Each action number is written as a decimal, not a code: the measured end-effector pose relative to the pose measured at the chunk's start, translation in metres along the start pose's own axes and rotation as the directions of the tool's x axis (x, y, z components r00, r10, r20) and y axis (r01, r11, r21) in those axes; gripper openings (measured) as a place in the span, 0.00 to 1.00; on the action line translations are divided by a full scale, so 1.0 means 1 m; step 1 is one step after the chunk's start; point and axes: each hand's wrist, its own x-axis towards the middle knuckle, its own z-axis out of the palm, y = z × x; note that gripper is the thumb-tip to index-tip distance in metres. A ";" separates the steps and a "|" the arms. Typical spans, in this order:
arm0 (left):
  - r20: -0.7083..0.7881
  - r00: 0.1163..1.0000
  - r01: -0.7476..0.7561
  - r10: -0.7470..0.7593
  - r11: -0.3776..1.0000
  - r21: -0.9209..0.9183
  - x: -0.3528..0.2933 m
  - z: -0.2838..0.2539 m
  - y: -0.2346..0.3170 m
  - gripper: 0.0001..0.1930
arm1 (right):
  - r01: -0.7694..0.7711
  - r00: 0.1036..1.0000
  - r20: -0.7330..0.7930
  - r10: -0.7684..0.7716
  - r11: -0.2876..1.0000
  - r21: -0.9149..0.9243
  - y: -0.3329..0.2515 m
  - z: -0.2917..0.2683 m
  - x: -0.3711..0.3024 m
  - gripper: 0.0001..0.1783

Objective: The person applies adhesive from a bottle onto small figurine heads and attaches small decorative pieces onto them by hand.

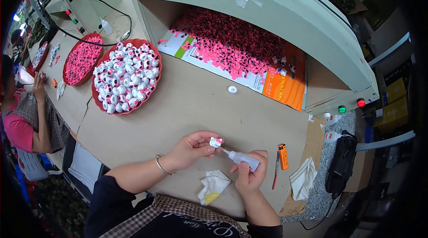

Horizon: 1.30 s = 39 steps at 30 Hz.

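The left hand (pixel 194 149) is at the near middle of the table (pixel 178 113). Its thumb and fingers are close together and hold a small white and pink piece (pixel 216 141) between their tips, above the table surface. The right hand (pixel 250 173) is to the right of it, with the fingers closed around a small squeeze bottle (pixel 246 161). The thin nozzle of this bottle points to the left, toward the piece; I cannot tell if it touches the piece or is just beside it.

Between the two forearms, a white and yellow cloth (pixel 214 187) lies on the near part of the table. To the right of the right hand lie an orange lighter (pixel 283 157) and, just beside it, a thin tool (pixel 275 174). Farther to the right there is a white cloth (pixel 303 178).

On the far side, a single white piece (pixel 232 89) lies alone, near a big pile of pink pieces (pixel 232 51). At the far left, a red bowl (pixel 94 94) is full of white and pink pieces.
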 end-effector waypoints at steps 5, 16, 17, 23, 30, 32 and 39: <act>0.006 1.000 -0.004 0.004 1.000 -0.004 -0.001 -0.001 0.000 0.16 | 0.027 0.999 0.027 -0.025 0.998 -0.052 0.001 -0.002 0.000 0.14; -0.015 1.000 -0.024 0.024 1.000 0.014 0.000 -0.001 -0.003 0.16 | 0.086 0.996 0.000 -0.088 0.982 -0.171 0.001 -0.004 0.001 0.13; -0.016 1.000 -0.025 0.026 1.000 0.014 0.000 -0.001 -0.003 0.16 | 0.088 0.996 0.001 -0.089 0.982 -0.170 0.001 -0.003 0.001 0.13; -0.020 1.000 -0.015 0.015 1.000 0.001 -0.001 0.001 -0.004 0.15 | 0.023 0.999 -0.027 -0.023 1.000 0.007 -0.002 0.002 0.001 0.12; 0.001 0.999 -0.035 0.035 0.999 0.014 -0.002 0.000 -0.006 0.16 | 0.014 1.000 -0.026 -0.014 1.000 0.004 -0.001 0.003 0.001 0.13; 0.006 0.999 -0.039 0.039 0.999 0.027 -0.002 0.000 -0.006 0.16 | 0.022 0.999 -0.030 -0.023 1.000 -0.010 -0.001 0.004 0.001 0.13; 0.005 0.999 -0.034 0.034 0.996 0.079 -0.002 0.001 -0.007 0.18 | 0.016 1.000 -0.012 -0.016 1.000 -0.022 -0.001 0.006 0.000 0.14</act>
